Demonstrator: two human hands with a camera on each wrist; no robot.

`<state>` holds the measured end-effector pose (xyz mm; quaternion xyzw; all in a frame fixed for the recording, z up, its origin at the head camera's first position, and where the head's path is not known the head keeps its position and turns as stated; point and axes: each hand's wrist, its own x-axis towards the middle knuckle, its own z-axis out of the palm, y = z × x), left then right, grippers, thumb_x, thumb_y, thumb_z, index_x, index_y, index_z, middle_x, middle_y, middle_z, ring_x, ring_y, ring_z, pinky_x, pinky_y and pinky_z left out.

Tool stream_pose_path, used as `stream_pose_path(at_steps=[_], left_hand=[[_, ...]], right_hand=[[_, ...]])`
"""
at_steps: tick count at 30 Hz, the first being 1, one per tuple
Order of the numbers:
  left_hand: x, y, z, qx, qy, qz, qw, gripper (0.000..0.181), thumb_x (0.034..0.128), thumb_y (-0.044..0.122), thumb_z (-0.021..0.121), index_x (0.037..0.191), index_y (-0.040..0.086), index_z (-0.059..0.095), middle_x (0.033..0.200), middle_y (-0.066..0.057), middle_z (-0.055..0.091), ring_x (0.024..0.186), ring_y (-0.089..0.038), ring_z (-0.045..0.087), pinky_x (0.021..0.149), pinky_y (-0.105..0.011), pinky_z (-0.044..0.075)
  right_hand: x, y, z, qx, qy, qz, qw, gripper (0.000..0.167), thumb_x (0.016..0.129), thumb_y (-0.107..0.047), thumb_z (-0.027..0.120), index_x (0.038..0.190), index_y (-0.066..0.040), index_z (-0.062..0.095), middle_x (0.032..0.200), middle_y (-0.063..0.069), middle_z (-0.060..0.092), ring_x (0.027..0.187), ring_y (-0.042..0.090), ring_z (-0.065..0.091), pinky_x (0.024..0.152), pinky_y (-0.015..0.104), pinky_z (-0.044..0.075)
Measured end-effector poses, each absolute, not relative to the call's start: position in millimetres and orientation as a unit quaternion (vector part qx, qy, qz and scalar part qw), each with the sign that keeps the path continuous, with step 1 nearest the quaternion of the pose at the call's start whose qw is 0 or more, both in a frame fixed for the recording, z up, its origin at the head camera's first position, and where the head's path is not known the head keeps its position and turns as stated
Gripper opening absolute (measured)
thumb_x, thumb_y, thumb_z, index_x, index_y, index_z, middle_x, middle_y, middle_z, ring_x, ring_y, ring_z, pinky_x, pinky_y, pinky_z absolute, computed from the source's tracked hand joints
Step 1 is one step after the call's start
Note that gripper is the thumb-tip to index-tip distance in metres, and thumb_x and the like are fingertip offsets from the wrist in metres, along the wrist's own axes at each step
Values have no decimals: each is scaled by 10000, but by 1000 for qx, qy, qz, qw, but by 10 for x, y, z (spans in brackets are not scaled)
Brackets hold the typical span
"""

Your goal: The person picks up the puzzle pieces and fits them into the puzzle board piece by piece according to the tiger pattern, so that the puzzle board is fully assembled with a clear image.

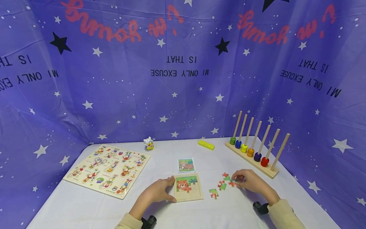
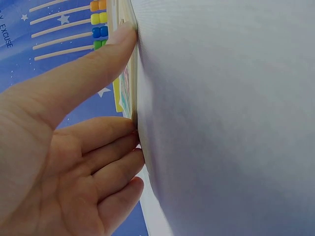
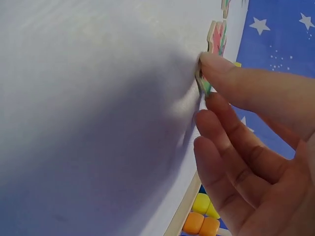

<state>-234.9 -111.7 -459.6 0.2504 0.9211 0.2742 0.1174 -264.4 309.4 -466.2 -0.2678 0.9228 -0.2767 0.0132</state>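
Note:
A small wooden jigsaw tray lies on the white table, its upper left filled with a tiger's face and some green. Along its left edge rests my left hand, thumb at the near corner and index finger at the far one. In the left wrist view these fingers stay extended and spread against the tray's edge. My right hand pinches a red and green puzzle piece between thumb and index finger, low over the table. Several loose pieces lie between the tray and that hand.
Behind the tray lies a picture card. A large wooden figure board occupies the left side. At the back are a small white toy figure and a yellow block. A pegged bead rack stands at the right edge.

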Motion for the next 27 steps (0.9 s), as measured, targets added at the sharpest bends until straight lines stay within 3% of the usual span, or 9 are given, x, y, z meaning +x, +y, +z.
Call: stream_pose_path(at_steps=[10,18,27], left_hand=[[-2352,-1118,-4591,253,920,276,118,862,706,344,831,1377,-59,471,1467,-195,408,1334,-393,389,1099,-522,317],[-2365,-1121,-4599,251,921,274,120,863,709,351,828,1382,-51,469,1472,-188,404,1340,-385,384,1104,-516,313],[-2357,-1121,-4606,246,921,277,122,857,716,344,825,1388,-48,463,1478,-184,397,1342,-393,378,1105,-520,308]], right_hand=[[-2624,3081,-4683,-266,919,-292,-2,221,776,-68,792,961,-99,674,826,-16,605,714,84,555,578,236,492],[-2620,3081,-4680,-278,913,-299,-3,158,808,-98,769,875,-175,649,812,-99,638,729,44,581,626,239,520],[-2634,2977,-4636,-285,903,-320,15,129,847,-101,737,966,-124,693,828,-48,674,718,46,604,628,231,542]])
